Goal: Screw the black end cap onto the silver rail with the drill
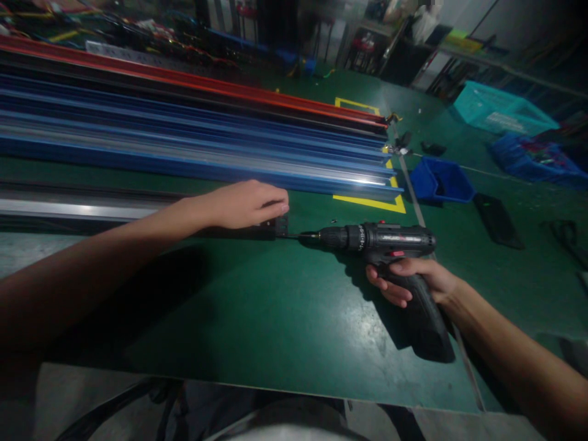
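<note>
A black cordless drill [399, 237] lies level above the green table, and my right hand [413, 278] is wrapped round its grip. Its long thin bit points left and meets the end of a dark metal rail [264, 232]. At that same end my left hand [250, 205] is closed over the rail from above, thumb and fingers together. The rail runs off to the left with a shiny silver strip along it, partly hidden under my left forearm. Whether a screw sits at the bit's tip is too small to tell.
Several long blue rails [275, 159] and a red rail [229, 89] lie behind, their ends near yellow tape [367, 201]. On the right are a blue bin [443, 177], a teal crate [500, 107] and a flat black object [498, 220]. Tangled wires [138, 37] lie at the back left.
</note>
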### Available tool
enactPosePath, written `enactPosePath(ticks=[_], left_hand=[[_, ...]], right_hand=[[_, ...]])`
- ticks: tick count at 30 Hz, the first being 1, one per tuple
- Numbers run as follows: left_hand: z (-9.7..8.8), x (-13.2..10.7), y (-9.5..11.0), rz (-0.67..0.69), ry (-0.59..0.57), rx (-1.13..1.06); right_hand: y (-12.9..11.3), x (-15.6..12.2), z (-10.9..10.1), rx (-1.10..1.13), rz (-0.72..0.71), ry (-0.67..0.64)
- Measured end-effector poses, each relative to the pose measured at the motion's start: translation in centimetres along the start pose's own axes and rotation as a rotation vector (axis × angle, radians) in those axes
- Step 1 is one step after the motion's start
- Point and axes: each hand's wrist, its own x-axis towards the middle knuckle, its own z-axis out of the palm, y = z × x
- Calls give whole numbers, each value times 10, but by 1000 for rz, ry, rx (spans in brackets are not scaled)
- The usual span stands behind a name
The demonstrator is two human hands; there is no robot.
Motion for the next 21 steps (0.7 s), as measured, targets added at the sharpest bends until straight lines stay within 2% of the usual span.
enactPosePath(ticks=[21], left_hand=[[0,0,0,6,8,7]], right_hand=[[-1,1,1,5,6,-1]])
